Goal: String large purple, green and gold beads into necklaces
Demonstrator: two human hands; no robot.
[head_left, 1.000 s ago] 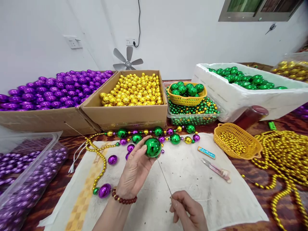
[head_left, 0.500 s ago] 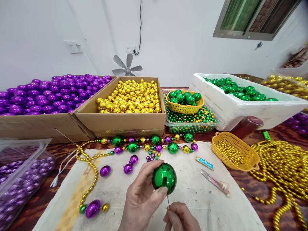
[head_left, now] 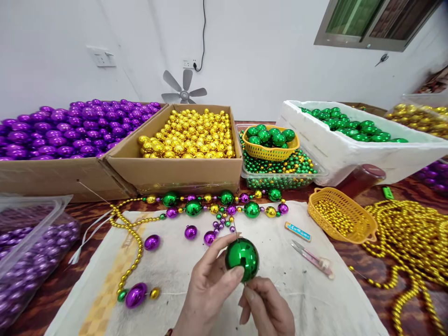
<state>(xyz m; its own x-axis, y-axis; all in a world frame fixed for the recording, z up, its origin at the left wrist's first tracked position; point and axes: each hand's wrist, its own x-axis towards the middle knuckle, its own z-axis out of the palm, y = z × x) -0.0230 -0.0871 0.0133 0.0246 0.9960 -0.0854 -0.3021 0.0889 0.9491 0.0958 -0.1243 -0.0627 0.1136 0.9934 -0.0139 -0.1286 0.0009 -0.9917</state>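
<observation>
My left hand holds a large shiny green ball bead between thumb and fingers, above the white cloth. A thin needle sticks out of the top of the bead. Just under the bead, my right hand is closed in a pinch on the needle's lower end, mostly hidden by the fingers. To the left, a thread runs over the cloth towards a small gold bead, a purple bead and a string of gold beads. Loose purple balls lie behind my left hand.
A finished-looking strand of mixed beads lies along the cloth's back edge. Right of my hands are thread snips, a blue packet and a yellow basket. Cardboard boxes and a white foam box stand behind.
The needle now passes through the green bead and shows above it. My right hand has risen to the bead's underside. One loose purple ball has rolled right.
</observation>
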